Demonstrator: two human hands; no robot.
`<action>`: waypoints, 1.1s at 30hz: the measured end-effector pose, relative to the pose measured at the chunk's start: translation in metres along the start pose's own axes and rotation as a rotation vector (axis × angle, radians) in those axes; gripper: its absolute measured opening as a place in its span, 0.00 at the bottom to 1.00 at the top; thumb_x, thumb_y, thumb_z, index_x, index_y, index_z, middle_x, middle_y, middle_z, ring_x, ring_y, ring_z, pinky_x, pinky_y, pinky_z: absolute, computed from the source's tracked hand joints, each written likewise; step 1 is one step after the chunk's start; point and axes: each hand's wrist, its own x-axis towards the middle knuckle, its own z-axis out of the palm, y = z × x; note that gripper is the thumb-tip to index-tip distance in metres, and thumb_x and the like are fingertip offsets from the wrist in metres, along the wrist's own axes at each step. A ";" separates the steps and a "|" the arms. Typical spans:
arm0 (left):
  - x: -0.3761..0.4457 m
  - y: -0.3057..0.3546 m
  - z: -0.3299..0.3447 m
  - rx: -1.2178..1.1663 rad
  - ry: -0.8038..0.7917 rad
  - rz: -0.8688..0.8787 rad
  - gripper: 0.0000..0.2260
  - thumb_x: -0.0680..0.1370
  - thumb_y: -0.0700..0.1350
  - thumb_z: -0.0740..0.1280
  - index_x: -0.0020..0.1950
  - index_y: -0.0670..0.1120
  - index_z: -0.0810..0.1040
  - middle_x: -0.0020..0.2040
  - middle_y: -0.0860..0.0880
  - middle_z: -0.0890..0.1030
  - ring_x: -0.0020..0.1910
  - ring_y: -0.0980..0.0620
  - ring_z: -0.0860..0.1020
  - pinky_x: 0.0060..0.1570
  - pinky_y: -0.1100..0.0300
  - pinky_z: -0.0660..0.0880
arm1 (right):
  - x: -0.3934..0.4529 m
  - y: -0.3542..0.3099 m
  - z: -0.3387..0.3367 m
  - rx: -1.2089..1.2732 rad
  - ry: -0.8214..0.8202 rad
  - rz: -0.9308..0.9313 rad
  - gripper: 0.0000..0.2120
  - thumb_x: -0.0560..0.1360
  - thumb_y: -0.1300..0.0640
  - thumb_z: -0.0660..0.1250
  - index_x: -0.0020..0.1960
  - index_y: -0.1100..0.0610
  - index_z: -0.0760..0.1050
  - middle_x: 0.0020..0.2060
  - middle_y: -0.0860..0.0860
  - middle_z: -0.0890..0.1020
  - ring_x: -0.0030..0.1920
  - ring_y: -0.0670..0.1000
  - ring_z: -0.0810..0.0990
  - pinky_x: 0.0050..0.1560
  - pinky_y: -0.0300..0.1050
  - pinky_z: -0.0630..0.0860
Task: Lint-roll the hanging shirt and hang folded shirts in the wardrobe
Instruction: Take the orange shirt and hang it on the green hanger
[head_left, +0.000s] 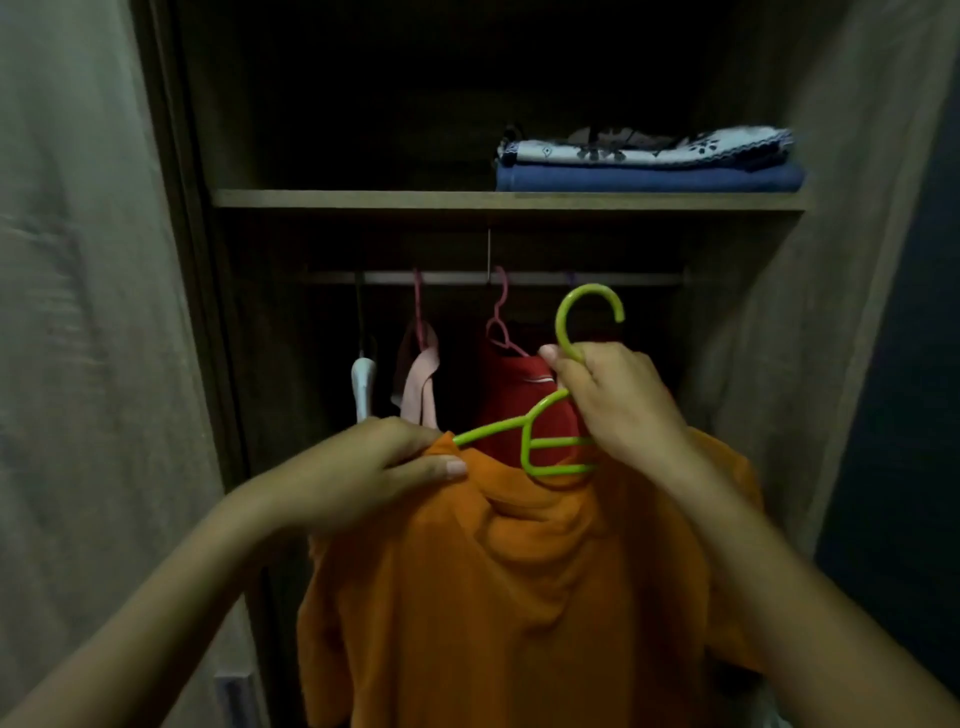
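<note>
An orange shirt (498, 597) hangs in front of me on a green plastic hanger (556, 447). My right hand (618, 400) grips the hanger's neck just below its hook, which points up short of the wardrobe rail (457, 278). My left hand (374, 467) pinches the shirt's left shoulder at the collar, over the hanger's left arm. The hanger's right arm is hidden under the shirt and my right hand.
On the rail hang a red shirt (519, 395) and a pale pink garment (421, 384) on pink hangers, plus a white lint roller handle (362, 384) at the left. Folded clothes (644, 161) lie on the shelf (363, 199) above. Wardrobe walls close in on both sides.
</note>
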 end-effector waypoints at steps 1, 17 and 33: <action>0.004 0.003 0.006 -0.040 -0.021 0.018 0.17 0.77 0.59 0.59 0.54 0.50 0.80 0.50 0.52 0.83 0.48 0.56 0.81 0.54 0.53 0.78 | -0.002 0.000 0.001 -0.018 -0.012 -0.012 0.22 0.80 0.46 0.58 0.30 0.53 0.68 0.23 0.47 0.70 0.25 0.46 0.68 0.28 0.42 0.62; 0.033 0.016 0.060 -0.493 0.055 0.161 0.23 0.76 0.60 0.59 0.52 0.40 0.77 0.46 0.39 0.80 0.45 0.40 0.79 0.54 0.42 0.75 | -0.104 -0.012 -0.011 0.365 -0.098 0.439 0.27 0.68 0.25 0.58 0.45 0.46 0.80 0.37 0.47 0.82 0.37 0.41 0.78 0.41 0.41 0.74; 0.110 0.054 0.087 -0.861 -0.239 0.352 0.25 0.64 0.40 0.60 0.60 0.40 0.79 0.55 0.46 0.82 0.59 0.52 0.78 0.63 0.53 0.72 | -0.112 -0.012 -0.052 0.685 0.229 0.821 0.09 0.79 0.56 0.62 0.55 0.48 0.79 0.44 0.52 0.86 0.44 0.51 0.85 0.46 0.47 0.81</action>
